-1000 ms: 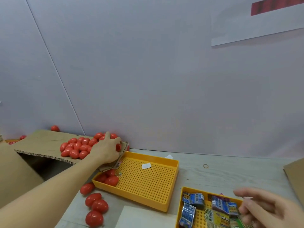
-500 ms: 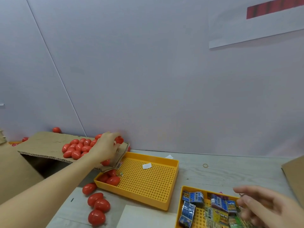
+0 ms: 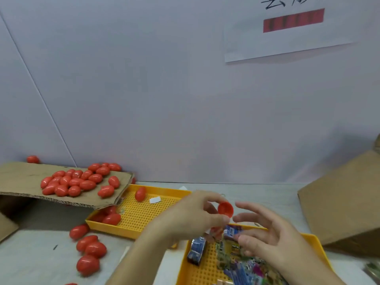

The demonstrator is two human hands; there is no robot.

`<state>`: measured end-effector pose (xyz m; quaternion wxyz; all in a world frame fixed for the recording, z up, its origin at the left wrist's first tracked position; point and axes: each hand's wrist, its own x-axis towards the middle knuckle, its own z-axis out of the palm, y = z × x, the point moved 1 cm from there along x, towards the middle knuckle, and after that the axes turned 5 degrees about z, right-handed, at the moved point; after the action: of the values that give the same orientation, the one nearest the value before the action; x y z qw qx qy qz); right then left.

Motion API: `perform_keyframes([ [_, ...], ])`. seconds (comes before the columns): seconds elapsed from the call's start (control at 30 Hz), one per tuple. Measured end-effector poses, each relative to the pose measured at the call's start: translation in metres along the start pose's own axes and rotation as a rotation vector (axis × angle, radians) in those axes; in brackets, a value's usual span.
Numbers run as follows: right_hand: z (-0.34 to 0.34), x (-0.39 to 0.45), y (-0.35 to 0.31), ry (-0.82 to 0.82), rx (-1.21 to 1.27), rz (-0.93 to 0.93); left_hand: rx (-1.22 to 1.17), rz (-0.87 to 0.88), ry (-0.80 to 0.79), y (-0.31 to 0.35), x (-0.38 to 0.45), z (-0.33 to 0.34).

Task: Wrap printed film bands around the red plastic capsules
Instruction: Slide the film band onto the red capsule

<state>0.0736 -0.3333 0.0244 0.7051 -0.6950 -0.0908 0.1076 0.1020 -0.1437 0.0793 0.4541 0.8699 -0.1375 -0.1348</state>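
Observation:
My left hand [image 3: 192, 215] holds a red capsule [image 3: 225, 209] by its fingertips, above the near yellow tray [image 3: 317, 246]. My right hand [image 3: 273, 239] hovers just right of the capsule with fingers spread and relaxed, holding nothing. Under both hands lie several printed film bands [image 3: 197, 250], blue and multicoloured, in that tray. A pile of red capsules [image 3: 76, 183] rests on a cardboard flap [image 3: 18, 177] at the left.
A second yellow perforated tray [image 3: 144, 214] holds a few capsules and a white slip. Loose capsules [image 3: 90, 248] lie on the table at the lower left. A cardboard box [image 3: 345, 202] stands at the right. A wall with a paper sign [image 3: 292, 29] closes the back.
My left hand left the capsule pile on the flap and came right to the near tray, now carrying one capsule. My right hand rose to meet it. The view shifted.

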Motion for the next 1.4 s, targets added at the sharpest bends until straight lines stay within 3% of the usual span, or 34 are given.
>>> perform_keyframes([
  [0.23, -0.006, -0.002, 0.006, -0.030, -0.152, 0.025, -0.179, -0.088, 0.112, -0.006, -0.007, 0.053],
  [0.43, -0.004, 0.005, 0.016, 0.114, -0.141, 0.014, -0.365, -0.152, 0.173, -0.014, -0.008, 0.041],
  [0.67, -0.002, 0.009, 0.017, 0.211, -0.046, -0.041, -0.567, -0.102, 0.030, -0.024, -0.003, 0.036],
  [0.77, -0.003, 0.010, 0.018, 0.251, -0.048, -0.077, -0.533, -0.031, -0.004, -0.026, -0.002, 0.035],
  [0.93, -0.006, 0.011, 0.020, 0.277, -0.029, -0.097, -0.534, 0.058, 0.072, -0.024, 0.006, 0.041],
  [1.2, -0.006, 0.013, 0.018, 0.363, 0.032, -0.139, -0.208, 0.238, 0.190, -0.027, 0.011, 0.051],
  [1.4, -0.002, 0.011, 0.014, 0.330, 0.051, -0.206, 0.013, 0.307, 0.252, -0.030, 0.013, 0.051],
])
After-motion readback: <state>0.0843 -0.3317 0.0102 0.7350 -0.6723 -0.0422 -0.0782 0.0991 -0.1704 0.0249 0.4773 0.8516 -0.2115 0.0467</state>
